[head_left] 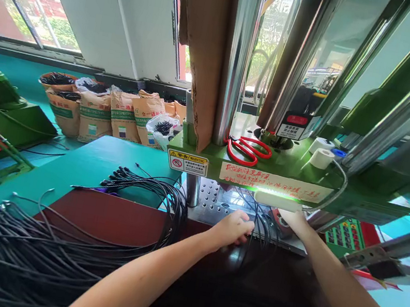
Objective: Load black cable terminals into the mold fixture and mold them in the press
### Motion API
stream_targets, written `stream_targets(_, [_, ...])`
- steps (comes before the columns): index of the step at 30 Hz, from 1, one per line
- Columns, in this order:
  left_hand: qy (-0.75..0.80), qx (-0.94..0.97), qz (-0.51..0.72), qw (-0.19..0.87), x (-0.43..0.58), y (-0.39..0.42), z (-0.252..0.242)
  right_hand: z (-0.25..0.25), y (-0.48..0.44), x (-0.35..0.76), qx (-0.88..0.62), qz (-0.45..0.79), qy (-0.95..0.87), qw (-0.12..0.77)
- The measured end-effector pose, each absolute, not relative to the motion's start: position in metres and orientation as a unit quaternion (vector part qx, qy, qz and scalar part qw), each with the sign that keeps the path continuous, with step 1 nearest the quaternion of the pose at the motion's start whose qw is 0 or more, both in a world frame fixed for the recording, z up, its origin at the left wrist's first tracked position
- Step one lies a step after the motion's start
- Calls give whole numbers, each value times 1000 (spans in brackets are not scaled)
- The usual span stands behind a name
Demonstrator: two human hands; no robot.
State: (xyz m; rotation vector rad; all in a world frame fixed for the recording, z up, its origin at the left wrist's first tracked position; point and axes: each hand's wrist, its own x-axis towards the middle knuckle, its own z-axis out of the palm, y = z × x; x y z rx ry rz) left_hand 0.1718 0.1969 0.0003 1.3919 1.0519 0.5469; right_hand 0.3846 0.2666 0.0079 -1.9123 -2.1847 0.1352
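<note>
My left hand [232,227] reaches forward under the green press machine [205,154], its fingers curled closed around thin black cables [261,225] at the metal work plate [216,203]. My right hand [295,220] reaches in beside it under the machine's lit lamp bar [277,201]; its fingers are hidden behind the cables and the machine. A thick bundle of black cables [56,244] lies across the dark red table [111,216] at the left and loops towards my hands.
Red scissors [247,149] and rolls of white tape [321,157] lie on the machine's green ledge. Brown sacks [95,114] stand by the wall under the windows. A keypad panel [344,233] sits at the right. Shiny steel columns [239,54] rise above.
</note>
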Motion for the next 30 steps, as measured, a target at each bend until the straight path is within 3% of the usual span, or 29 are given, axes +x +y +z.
stream_targets(4, [432,851,133,266,96,117,-2,-4,186,406,-581,73,-795,158])
stream_targets(7, [425,901,78,42,44,71,-26,-23,113,417,-459,130,-874,92])
stream_targets(11, [445,883,98,-115,27,64,-54,-45,69,412,-417,29,-907,42])
stream_targets(16, [473,867,113,-111,52,95,-53,-50,95,407,-447,-18,-891,70])
stream_targets(21, [511,848,118,-78,56,107,-43,-38,126,418,-491,104,-856,126])
stream_targets(25, [499,850,164,22,66,117,-25,-16,153,425,-547,235,-785,169])
stream_targets(30, [614,697,309,202,128,188,-2,0,212,402,-646,102,-737,172])
